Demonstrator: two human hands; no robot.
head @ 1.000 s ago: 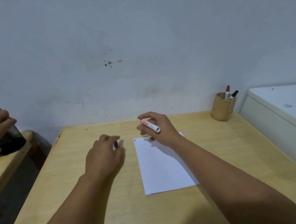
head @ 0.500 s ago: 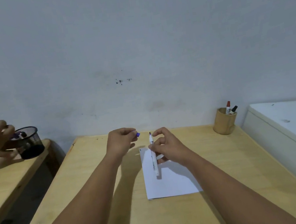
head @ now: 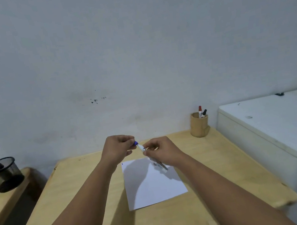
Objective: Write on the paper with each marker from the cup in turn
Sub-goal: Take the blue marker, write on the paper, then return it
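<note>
Hands meet above the far edge of the paper (head: 152, 185), which lies flat on the wooden table (head: 75, 196). The right hand (head: 164, 153) grips a white marker (head: 160, 165) by its barrel, fingers closed around it, so that the middle of the barrel is hidden and only the rear end below the palm and a short white stretch near the tip show. The left hand (head: 117, 148) pinches a small blue cap (head: 135, 143) between thumb and fingertips at the marker's front end; whether the cap is seated on the tip or just touching it is too small to tell. A tiny blue mark sits at the paper's far left corner, too small to read. At the table's back right corner stands a tan cup (head: 199, 127) holding 2 markers, a red-capped one (head: 200, 111) and a black-capped one (head: 204, 113), their barrels hidden inside it. On a second table at the left, cut off by the frame, a black mesh holder (head: 4, 175) shows blue caps through its rim. A white appliance (head: 273, 128) stands just beside the table at right, partly out of frame.
</note>
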